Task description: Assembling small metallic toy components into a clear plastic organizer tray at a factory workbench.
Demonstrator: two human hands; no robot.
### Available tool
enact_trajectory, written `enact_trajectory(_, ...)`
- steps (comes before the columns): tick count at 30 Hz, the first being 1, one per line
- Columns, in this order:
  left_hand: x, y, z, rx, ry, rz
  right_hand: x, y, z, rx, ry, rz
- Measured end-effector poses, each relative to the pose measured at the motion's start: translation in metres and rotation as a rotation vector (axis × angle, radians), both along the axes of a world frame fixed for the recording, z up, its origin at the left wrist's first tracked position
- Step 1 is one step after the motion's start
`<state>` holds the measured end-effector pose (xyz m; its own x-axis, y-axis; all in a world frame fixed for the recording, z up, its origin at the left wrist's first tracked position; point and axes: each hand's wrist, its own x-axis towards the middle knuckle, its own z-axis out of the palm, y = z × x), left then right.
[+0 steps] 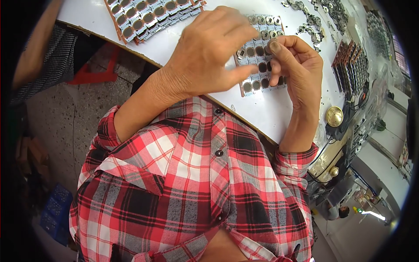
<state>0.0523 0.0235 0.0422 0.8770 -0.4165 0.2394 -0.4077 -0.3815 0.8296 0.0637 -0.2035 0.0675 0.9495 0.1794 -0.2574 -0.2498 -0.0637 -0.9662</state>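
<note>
A panel of small pale-blue boards with round dark pads (255, 85) lies on the white table under both hands. Shiny metal pieces sit on several boards in its farther rows. Over the panel's left side hovers my left hand (207, 54), thumb and fingers apart, with nothing visible between them. My right hand (301, 65) is above the right side of the panel, its thumb pressed to the index finger. Whatever that pinch holds, if anything, is too small or hidden to make out. Both hands cover part of the panel.
More panels are stacked at the far left (148, 17) and at the right (350, 65). Loose metal pieces (312, 22) lie scattered at the far right. A gold-coloured dome (334, 116) stands by the right edge. Another person's arm (39, 39) shows at the left, near a red stool (94, 76).
</note>
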Motion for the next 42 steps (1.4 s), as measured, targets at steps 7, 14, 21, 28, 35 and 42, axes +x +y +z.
enact_trajectory(7, 0.008, -0.008, -0.013, 0.253, -0.801, 0.097, -0.004, 0.009, -0.007, -0.206, -0.109, -0.010)
enact_trajectory(14, -0.002, -0.006, 0.004, 0.154, -0.358, 0.019, -0.007, 0.014, -0.005, -0.297, -0.146, 0.006)
enact_trajectory(21, -0.003, -0.005, 0.003, 0.163, -0.351, 0.026, -0.011, 0.017, -0.014, -0.286, -0.256, 0.026)
enact_trajectory(28, -0.003, -0.006, 0.001, 0.182, -0.350, 0.030, -0.009, 0.014, -0.025, -0.342, -0.400, 0.064)
enact_trajectory(35, -0.002, -0.005, 0.004, 0.206, -0.351, 0.024, -0.008, 0.012, -0.018, -0.497, -0.383, 0.108)
enact_trajectory(42, -0.006, -0.016, -0.010, 0.261, -0.407, 0.116, 0.002, 0.003, -0.016, -0.550, -0.592, 0.308)
